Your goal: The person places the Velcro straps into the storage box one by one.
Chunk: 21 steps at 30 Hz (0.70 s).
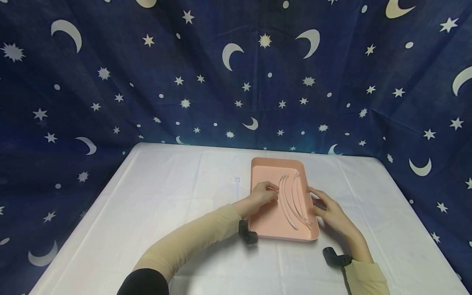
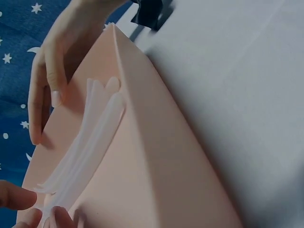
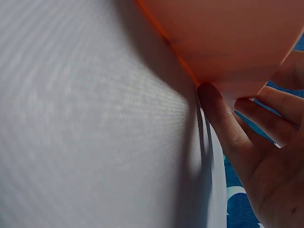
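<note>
A shallow pink tray (image 1: 273, 232) lies on the table. Several thin, curved white strips (image 1: 289, 207) run lengthwise along its right half; in the left wrist view these strips (image 2: 90, 142) appear flat, with rounded ends. My left hand (image 1: 262, 194) reaches over the tray's left wall, its thumb and fingertips pinching at the leftmost strip near its far end. My right hand (image 1: 332, 211) is at the right wall, fingers spread and fairly straight. In the right wrist view, the thumb of the right hand (image 3: 251, 152) touches the tray's outer side low down.
A clear, narrow strip with a small squared head (image 1: 237, 184) lies on the white tablecloth (image 1: 177, 184) left of the tray. Behind the table hangs a dark blue curtain (image 1: 206, 65) with moons and stars. Black wrist mounts (image 1: 336, 258) sit at both wrists.
</note>
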{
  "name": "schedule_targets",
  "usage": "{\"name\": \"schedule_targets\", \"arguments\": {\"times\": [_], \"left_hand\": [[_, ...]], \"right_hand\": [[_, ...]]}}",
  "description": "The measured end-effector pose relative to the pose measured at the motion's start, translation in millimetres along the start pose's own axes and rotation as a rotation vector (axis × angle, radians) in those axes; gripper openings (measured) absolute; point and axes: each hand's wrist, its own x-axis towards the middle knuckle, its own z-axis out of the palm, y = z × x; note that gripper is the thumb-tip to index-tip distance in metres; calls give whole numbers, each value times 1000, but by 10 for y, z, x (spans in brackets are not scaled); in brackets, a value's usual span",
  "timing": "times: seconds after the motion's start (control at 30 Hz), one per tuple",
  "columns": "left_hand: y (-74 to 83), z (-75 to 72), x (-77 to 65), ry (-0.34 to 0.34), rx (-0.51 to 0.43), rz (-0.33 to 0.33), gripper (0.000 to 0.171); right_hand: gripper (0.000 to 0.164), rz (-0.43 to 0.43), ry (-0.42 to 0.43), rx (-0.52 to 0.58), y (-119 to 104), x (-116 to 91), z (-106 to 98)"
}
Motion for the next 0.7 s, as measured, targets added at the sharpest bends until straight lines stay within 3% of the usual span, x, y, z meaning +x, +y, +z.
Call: {"name": "schedule_targets", "arguments": {"times": [0.23,0.4,0.7], "left_hand": [[-14,-14,-59,-19,-84,4,33],[-27,-25,-129,-25,-80,-9,33],[-32,-51,-299,-33,-124,81,35]], "right_hand": [[61,-4,-3,4,9,8,11],[61,-7,-3,1,20,11,6],[61,-11,-7,-7,25,16,9]]}}
